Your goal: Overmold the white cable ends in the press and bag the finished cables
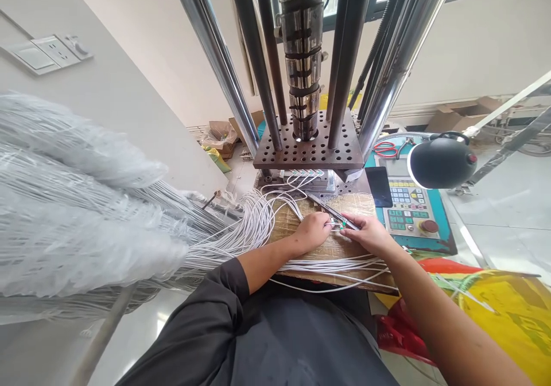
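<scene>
In the head view, my left hand [313,232] is closed, its fingertips pinching a white cable [332,223] near its end. Close beside it, my right hand [365,232] is closed around a long pair of metal tweezers [329,207] that points up and to the left. A small green-and-white piece [343,224] shows at the right fingertips, by the cable end; its exact kind is too small to tell. Behind both hands, several white cables run into a metal mould [329,180] under the press's perforated plate [307,159].
Bundled white cables [253,225] spread over the left of the cardboard-covered worktop [288,222], and more cross its front edge. To the right stand a control panel [407,202], a dark phone-like slab [379,186] and a black lamp [445,159]. A yellow bag [508,311] lies lower right.
</scene>
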Tool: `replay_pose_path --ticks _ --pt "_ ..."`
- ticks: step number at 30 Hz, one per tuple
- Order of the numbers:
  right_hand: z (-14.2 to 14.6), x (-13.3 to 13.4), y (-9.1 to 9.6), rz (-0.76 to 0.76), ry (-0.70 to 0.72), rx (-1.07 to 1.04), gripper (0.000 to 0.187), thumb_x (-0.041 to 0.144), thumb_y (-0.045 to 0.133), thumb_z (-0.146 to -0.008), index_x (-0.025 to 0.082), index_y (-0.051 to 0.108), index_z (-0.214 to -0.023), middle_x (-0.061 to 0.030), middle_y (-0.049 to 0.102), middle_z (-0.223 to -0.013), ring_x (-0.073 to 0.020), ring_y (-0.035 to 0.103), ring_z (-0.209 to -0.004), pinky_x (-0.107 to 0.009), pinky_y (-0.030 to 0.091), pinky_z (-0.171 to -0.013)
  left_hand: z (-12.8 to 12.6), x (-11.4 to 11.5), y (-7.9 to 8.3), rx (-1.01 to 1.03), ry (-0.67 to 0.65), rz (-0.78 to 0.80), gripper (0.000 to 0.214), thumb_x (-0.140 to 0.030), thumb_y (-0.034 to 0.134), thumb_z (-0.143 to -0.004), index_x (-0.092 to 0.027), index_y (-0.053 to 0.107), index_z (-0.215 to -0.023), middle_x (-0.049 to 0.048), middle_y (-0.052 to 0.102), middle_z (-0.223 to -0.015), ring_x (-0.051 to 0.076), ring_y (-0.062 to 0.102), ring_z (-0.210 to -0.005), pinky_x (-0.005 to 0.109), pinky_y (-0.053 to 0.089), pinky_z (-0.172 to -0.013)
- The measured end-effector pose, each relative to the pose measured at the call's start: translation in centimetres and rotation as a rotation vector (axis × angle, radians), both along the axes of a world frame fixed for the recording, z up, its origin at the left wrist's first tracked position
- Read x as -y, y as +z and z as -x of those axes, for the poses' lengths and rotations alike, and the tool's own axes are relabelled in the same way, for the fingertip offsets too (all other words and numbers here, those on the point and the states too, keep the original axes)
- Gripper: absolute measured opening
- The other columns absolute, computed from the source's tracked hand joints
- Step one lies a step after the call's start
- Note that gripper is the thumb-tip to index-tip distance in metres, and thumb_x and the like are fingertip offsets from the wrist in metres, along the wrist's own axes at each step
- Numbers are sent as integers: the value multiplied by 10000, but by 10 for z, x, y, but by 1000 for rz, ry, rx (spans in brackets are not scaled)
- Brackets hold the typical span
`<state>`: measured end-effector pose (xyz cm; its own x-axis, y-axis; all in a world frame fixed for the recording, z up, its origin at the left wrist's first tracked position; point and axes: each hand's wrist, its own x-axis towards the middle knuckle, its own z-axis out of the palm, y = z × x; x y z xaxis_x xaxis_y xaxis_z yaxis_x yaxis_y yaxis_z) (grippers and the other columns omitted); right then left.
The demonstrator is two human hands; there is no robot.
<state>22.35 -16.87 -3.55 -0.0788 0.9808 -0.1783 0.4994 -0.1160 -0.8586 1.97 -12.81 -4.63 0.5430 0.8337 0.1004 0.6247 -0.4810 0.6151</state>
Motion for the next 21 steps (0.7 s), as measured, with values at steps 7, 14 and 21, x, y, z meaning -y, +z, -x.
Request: replay_pose_path --ticks 7,14,21 --pt "-1 -1 -2 -26 -19 -13 558 392 768 -710 198 728 -1232 -58 744 -1196 -310 683 -1139 -427 507 -1051 1 -1 7 3 23 63 176 -268 590 -895 -170 651 -762 30 659 -773 155 560 -721 267 411 -672" --pt "-1 -1 -4 -7 -25 -40 560 407 783 -692 192 738 -1206 -64 730 -1220 -325 659 -1183 -452 478 -1084 -1 0 6 40 68 65 157 -245 617 -877 -165 667 -752 29 660 -765 148 547 -711 263 401 -670" --pt "1 2 1 -1 -6 14 583 382 762 -715 184 710 -1262 -61 725 -1240 -302 667 -1168 -402 494 -1061 10 -19 6 204 2 258 241 -350 659 -868 -147 736 -764 14 660 -722 137 557 -666 257 413 -645"
